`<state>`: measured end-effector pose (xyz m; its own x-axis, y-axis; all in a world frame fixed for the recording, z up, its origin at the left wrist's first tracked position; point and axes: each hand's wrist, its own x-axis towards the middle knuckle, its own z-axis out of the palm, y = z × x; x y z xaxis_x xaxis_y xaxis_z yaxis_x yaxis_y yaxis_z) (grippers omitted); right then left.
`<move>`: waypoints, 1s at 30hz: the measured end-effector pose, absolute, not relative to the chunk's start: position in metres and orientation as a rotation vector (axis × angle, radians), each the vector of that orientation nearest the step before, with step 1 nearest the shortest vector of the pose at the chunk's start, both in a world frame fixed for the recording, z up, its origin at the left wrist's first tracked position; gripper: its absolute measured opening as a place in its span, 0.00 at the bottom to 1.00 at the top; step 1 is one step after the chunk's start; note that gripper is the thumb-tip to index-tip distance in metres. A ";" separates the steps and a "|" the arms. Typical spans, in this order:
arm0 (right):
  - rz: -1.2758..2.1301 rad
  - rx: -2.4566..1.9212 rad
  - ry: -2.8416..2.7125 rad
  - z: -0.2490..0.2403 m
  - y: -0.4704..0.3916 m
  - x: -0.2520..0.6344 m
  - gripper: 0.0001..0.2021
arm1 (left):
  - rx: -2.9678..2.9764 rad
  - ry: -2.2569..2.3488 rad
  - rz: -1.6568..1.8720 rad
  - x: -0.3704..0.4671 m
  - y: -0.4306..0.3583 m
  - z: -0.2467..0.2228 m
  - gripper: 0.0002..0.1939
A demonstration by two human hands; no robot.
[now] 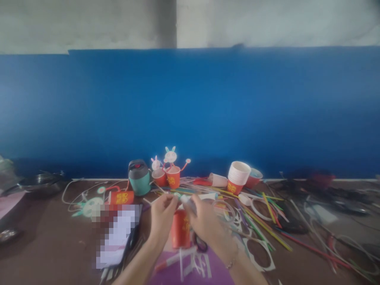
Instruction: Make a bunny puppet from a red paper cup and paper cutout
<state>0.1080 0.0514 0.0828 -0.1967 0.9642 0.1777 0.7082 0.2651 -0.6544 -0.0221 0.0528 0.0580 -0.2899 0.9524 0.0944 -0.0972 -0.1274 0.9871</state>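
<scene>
My left hand [162, 215] is closed in a pinch above and left of a red paper cup [180, 229], its fingertips at a small pale green and white piece [177, 195]. My right hand [202, 215] is wrapped round a white tube-like item [189, 202], whose end points at that small piece. The red cup with yellow print stands between my wrists, beneath the fingers. Under it lies a purple sheet [218, 269] with a red-and-white marker [172, 261] and white paper cut-outs [200, 265]. Blur hides fine detail at the fingertips.
Behind stand a teal container [139, 178], a decorated cup [173, 177] and stacked paper cups [238, 176]. At left are a fallen red cup [121, 197] and a blurred-out phone [120, 237]. Coloured sticks [264, 225] and cables [350, 249] spread rightward. A blue partition [190, 107] rises behind.
</scene>
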 end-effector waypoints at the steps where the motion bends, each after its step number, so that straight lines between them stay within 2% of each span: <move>1: 0.586 -1.508 -1.969 0.082 0.051 0.107 0.08 | 1.056 1.273 1.558 -0.022 0.053 0.057 0.12; 11: 0.470 -1.501 -1.942 0.070 0.054 0.102 0.12 | 1.098 1.305 1.555 -0.023 0.053 0.056 0.12; 17: 0.634 -1.490 -1.826 0.072 0.059 0.106 0.17 | 1.002 1.272 1.592 -0.027 0.057 0.061 0.13; 30: 0.513 -1.427 -1.944 0.071 0.052 0.102 0.11 | 1.022 1.263 1.593 -0.025 0.057 0.057 0.13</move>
<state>0.1023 0.0522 0.0709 -0.1836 0.9424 0.2795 0.6821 0.3269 -0.6542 -0.0251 0.0565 0.0572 -0.3153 0.9442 0.0956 -0.1225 -0.1404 0.9825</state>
